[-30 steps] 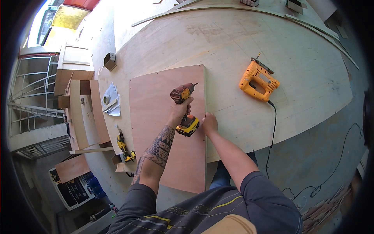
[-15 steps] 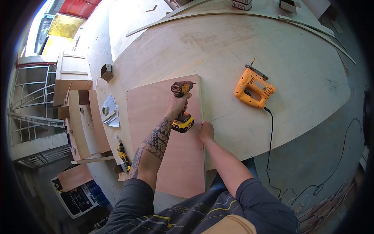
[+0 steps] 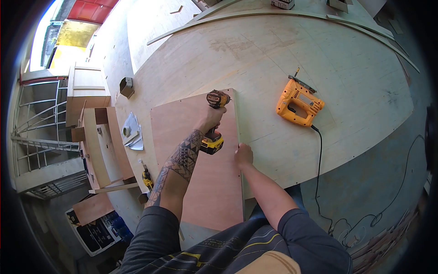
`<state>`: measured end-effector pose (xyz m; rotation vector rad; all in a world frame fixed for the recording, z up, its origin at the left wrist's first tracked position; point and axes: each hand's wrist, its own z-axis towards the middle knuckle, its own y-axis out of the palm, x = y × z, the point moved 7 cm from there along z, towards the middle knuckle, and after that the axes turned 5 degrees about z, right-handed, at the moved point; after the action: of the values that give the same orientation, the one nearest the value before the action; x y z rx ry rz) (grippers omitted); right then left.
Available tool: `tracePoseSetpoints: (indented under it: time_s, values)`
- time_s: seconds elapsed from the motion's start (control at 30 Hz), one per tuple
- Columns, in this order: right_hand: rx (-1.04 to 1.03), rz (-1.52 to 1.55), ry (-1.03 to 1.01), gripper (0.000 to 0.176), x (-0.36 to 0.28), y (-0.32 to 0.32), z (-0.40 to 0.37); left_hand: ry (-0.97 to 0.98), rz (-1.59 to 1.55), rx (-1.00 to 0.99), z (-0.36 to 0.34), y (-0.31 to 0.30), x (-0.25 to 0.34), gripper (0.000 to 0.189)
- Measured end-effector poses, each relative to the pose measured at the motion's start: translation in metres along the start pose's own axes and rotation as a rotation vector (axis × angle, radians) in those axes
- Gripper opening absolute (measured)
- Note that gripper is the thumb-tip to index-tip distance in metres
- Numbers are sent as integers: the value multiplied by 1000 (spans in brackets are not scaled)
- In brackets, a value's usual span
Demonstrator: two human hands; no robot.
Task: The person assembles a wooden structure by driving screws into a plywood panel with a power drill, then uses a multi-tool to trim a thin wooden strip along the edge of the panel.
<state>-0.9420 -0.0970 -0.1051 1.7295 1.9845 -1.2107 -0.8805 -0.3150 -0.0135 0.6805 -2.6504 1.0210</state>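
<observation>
In my left hand (image 3: 212,118) I hold a black and yellow cordless impact driver (image 3: 212,142) by its grip. Its nose points right, close to the upper right corner of a pinkish plywood panel (image 3: 196,187); whether the bit touches a screw is too small to tell. My right hand (image 3: 244,155) is closed at the panel's right edge, lower down than the driver. Anything between those fingers is hidden. Small dark screw heads or holes run along the panel's edges.
An orange corded jigsaw (image 3: 299,102) lies on the big plywood sheet (image 3: 356,91) at right. Left of the panel are papers with a tape roll (image 3: 131,131), a small open box (image 3: 127,86) and another yellow tool (image 3: 147,179). Long thin strips (image 3: 255,14) lie across the far side.
The impact driver has moved slightly right and up, its nose nearer the panel's upper right edge. My right hand stays at the edge. The whole view has shifted a little.
</observation>
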Motion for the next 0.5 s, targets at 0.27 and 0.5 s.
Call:
tracePoseSetpoints:
  time_s: [0.27,0.5]
  values:
    - [14,6,0,15,0,1,2,-29,-24,-8,1,-2,11,27]
    - [4,16,15,17,3,0,-1,-41,-47,-42,5,2,11,26]
